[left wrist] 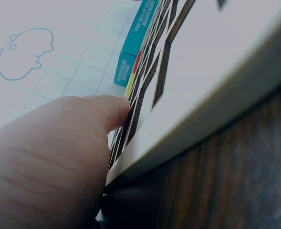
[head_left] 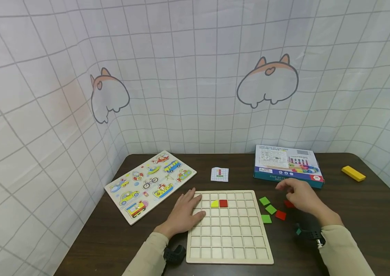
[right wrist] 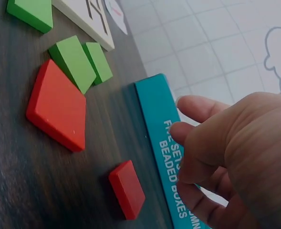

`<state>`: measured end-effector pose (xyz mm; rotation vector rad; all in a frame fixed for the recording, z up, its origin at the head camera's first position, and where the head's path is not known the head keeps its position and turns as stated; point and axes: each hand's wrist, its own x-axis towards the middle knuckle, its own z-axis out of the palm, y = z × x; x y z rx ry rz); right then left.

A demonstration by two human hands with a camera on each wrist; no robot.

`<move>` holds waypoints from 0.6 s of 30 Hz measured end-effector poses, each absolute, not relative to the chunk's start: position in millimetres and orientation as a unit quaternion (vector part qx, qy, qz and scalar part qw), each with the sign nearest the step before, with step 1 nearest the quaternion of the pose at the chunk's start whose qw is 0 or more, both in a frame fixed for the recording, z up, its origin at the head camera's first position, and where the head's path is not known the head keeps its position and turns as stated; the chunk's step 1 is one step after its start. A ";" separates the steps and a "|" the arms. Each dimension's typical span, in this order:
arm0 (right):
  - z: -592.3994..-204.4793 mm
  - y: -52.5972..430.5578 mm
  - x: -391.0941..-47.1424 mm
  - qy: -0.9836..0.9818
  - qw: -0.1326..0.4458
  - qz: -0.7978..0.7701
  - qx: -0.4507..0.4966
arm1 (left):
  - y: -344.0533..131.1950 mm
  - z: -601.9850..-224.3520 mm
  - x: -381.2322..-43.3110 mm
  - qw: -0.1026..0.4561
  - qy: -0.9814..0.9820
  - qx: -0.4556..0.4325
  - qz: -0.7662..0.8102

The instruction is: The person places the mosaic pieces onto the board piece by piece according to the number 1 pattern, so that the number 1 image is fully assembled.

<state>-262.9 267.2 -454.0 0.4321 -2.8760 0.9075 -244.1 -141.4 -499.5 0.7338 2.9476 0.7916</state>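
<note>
My left hand (head_left: pixel 182 214) rests on the left edge of a pale wooden grid board (head_left: pixel 231 232), fingers extended. In the left wrist view its thumb (left wrist: pixel 114 107) lies against the board. In an upper row sit a yellow piece (head_left: pixel 214 204) and a red square tile (head_left: pixel 223 203), side by side. My right hand (head_left: pixel 300 197) hovers right of the board, fingers loosely bent and holding nothing. Near it lie two loose red tiles, one lower left (head_left: pixel 280 215) and one partly hidden beneath the hand (head_left: pixel 288 204). Three green tiles (head_left: pixel 271 209) lie along the board's right edge.
A blue-and-white box (head_left: pixel 286 165) lies behind the right hand. At the far right is a yellow block (head_left: pixel 353 173). A picture puzzle board (head_left: pixel 150 184) lies at the left. Behind the grid board is a small paper card (head_left: pixel 219 174) with a printed pattern.
</note>
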 end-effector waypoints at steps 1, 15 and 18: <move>-454.2 268.1 -262.8 -0.943 0.046 0.297 0.142 | -141.5 -499.4 -244.1 0.000 0.939 0.234 0.253; -462.0 286.9 -258.4 -0.946 0.008 0.295 0.132 | -141.4 -497.4 -243.8 0.003 0.938 0.236 0.252; -459.3 289.0 -257.5 -0.945 -0.005 0.297 0.139 | -141.5 -497.8 -244.2 0.003 0.939 0.235 0.252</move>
